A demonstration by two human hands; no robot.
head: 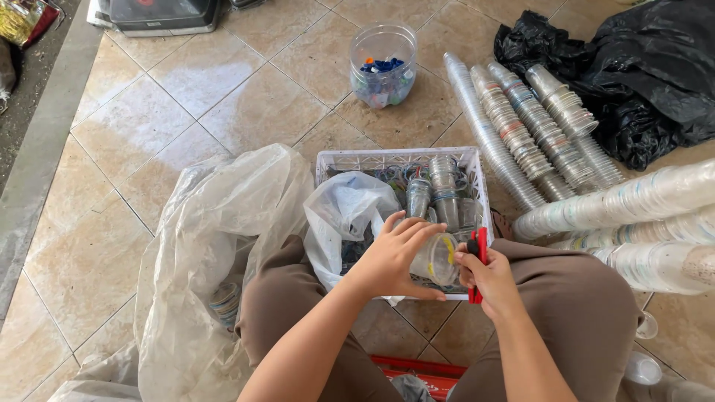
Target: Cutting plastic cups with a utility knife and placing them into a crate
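My left hand (393, 255) grips a clear plastic cup (439, 259) on its side, over the near edge of a white crate (477, 167). My right hand (488, 277) holds a small red cutter (479, 253) against the cup's rim. The crate sits between my knees and holds more clear cups (444, 190), coloured rings and a white plastic bag (346, 212).
A large clear plastic sack (201, 246) lies at my left leg. Long stacks of nested clear cups (521, 130) lie on the tiled floor to the right, beside a black bag (633, 67). A clear jar (383, 63) with blue caps stands ahead. A red crate edge (417, 367) shows below.
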